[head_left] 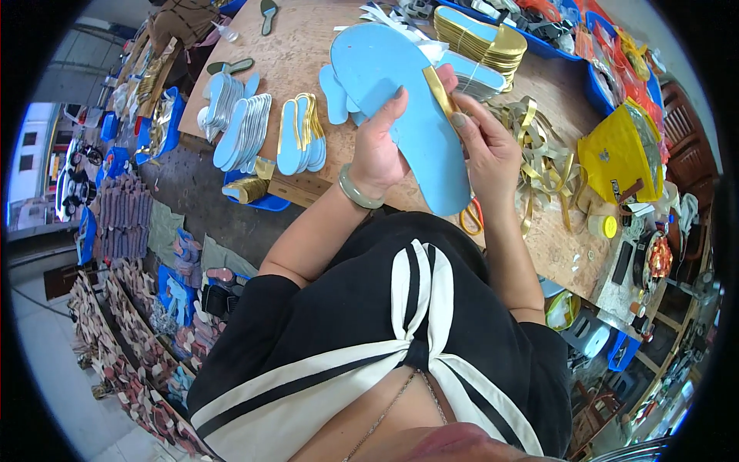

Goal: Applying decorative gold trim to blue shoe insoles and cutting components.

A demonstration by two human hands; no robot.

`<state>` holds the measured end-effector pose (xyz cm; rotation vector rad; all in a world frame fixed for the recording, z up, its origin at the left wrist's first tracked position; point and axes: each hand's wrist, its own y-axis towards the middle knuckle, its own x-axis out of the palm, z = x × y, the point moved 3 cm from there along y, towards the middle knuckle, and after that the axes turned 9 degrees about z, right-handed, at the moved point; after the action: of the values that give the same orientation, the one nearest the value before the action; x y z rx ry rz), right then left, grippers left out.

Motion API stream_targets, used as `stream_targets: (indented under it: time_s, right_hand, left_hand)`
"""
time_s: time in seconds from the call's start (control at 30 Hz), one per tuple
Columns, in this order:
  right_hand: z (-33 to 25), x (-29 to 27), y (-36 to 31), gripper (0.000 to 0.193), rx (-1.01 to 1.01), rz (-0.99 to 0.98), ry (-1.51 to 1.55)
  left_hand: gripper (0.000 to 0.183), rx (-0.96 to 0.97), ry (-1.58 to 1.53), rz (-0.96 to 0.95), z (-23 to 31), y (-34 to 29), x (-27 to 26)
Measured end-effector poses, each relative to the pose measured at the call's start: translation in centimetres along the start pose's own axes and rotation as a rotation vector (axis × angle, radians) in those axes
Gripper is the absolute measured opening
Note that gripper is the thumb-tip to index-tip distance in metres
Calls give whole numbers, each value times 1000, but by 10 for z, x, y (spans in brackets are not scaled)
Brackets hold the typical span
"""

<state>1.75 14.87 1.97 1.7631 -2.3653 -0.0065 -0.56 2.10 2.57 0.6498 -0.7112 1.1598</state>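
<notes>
A large light-blue insole (385, 73) is held up in front of me above the wooden table. My left hand (379, 154) is closed on its left edge, thumb lying on the blue face and the other fingers mostly hidden behind. At the insole's right edge, a narrow gold strip (435, 83) lies against the blue. My right hand (491, 150) pinches the lower part of this strip between thumb and forefinger. Beside that hand, a tangled heap of gold strips (531, 146) covers the tabletop. Orange-handled scissors (471, 219) show partly below the insole.
Bundled gold-edged insoles (493, 50) stand at the table's far side. Smaller insole stacks (245, 131) sit along the left edge. A yellow bag (620, 154) and a yellow-lidded jar (603, 226) are on the right. Blue bins (550, 42) line the back right.
</notes>
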Motion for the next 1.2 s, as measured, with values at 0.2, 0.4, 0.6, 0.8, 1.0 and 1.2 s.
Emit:
stream_targets:
  time_s: [0.2,0.4,0.6,0.8,1.0,1.2]
  right_hand:
    - [3,0,5,14,-180,-49,-66]
    - [10,7,-14,17,263,-68,269]
    - [18,-2,-18,17,303,-81,270]
    - [18,0,-26,19,354,-122,236]
    - [20,-3,-8,21,-109,-302,-282]
    - [14,-7,33,24,83,-430,-99]
  left_hand:
    - [56,62,-16,-25,8,2,-1]
    - [48,126,-31,32,21,0,2]
    - [48,163,12,-51,31,-1,4]
    - [49,187,103,-78,32,-1,6]
    - [42,30,-17,-22,16,9,-2]
    - [35,-55,163,72,9,15,0]
